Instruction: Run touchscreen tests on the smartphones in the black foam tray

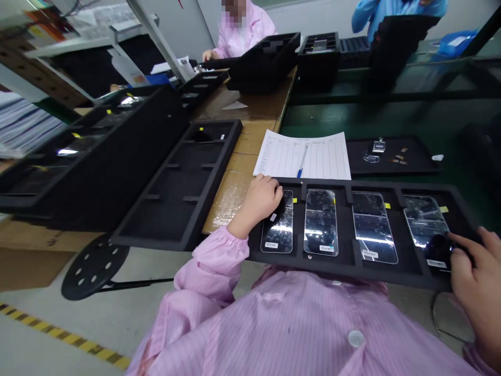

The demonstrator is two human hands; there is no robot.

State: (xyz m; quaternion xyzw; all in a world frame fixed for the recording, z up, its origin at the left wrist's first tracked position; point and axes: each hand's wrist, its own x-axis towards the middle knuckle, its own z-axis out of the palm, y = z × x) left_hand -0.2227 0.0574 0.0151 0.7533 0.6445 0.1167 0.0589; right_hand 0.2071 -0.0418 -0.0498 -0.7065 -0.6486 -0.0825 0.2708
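A long black foam tray lies across in front of me, holding several glossy phone screens, each in its own compartment with a small white label. My left hand is closed over the far rim at the tray's left end, beside the leftmost phone screen. At the other end, my right hand has thumb and index finger at the right edge of the rightmost phone screen. Its other fingers are partly hidden. Between them lie two more phone screens, the nearer-left one and another.
A printed sheet with a blue pen lies beyond the tray. A black mat carries small parts. To the left stand another foam tray and a tray stack. A stool is below. Two people sit opposite.
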